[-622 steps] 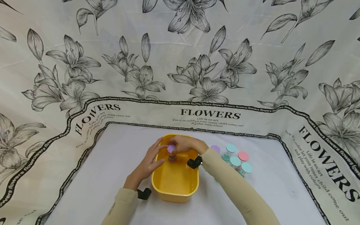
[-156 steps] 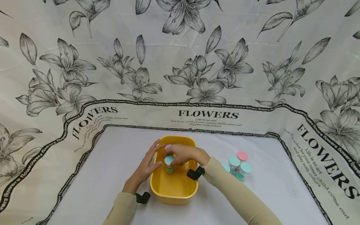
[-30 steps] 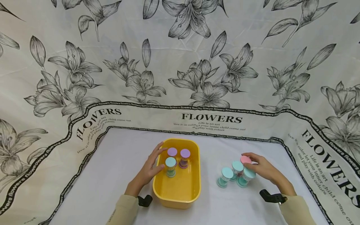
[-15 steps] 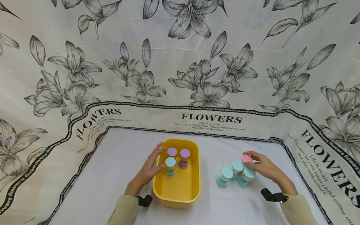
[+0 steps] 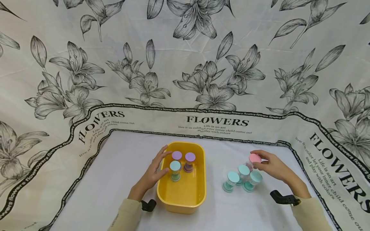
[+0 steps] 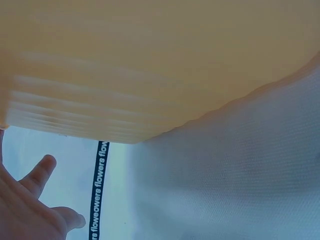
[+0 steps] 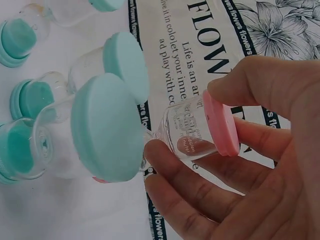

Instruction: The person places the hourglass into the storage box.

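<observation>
My right hand pinches a pink-capped sand timer by its cap, at the back of a group of teal timers. In the right wrist view thumb and fingers are around the pink timer's cap and clear glass. Beside it stand three teal-capped sand timers, upright on the white cloth. My left hand rests at the left rim of a yellow tub, fingers spread. Inside the tub stand two purple-capped timers and one teal-capped timer. The tub's side fills the left wrist view.
A white cloth covers the table. Behind and on both sides hangs a flower-printed curtain with a black lettered border. The teal timers stand close together, right of the tub.
Over the last second my right hand has raised the pink timer from beside the teal ones. Earlier that hand was in the tub, with a purple, then a teal timer. My left hand stays put.
</observation>
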Motion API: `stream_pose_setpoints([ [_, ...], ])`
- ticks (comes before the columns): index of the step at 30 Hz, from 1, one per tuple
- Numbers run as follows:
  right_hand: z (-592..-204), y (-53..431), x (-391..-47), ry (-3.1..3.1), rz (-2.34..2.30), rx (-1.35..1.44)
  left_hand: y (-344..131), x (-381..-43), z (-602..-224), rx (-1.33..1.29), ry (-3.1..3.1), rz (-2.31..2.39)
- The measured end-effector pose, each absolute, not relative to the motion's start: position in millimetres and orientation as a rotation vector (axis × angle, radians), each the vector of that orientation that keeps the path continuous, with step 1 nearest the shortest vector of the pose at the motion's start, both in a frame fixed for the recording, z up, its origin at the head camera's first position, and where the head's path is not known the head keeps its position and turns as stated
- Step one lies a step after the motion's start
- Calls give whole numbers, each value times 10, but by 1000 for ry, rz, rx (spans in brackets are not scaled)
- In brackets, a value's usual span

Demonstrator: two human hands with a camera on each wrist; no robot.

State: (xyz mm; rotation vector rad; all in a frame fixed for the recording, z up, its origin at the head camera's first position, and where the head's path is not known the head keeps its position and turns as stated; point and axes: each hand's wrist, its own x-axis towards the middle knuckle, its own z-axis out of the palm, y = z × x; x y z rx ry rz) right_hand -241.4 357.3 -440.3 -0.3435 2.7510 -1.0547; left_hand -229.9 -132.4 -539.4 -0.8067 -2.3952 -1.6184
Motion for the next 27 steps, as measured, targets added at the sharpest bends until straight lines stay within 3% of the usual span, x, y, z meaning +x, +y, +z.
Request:
stream_pose_setpoints([
  [16,-3939,3348,-2441,2823,-1027,-611,-1313,-2286,-5373,-806,-2394,-1636],
  [27,-3710,2947,-2394,2713,-1119,-751,-1321,-2301,-5387,-805,-2398,-1629],
])
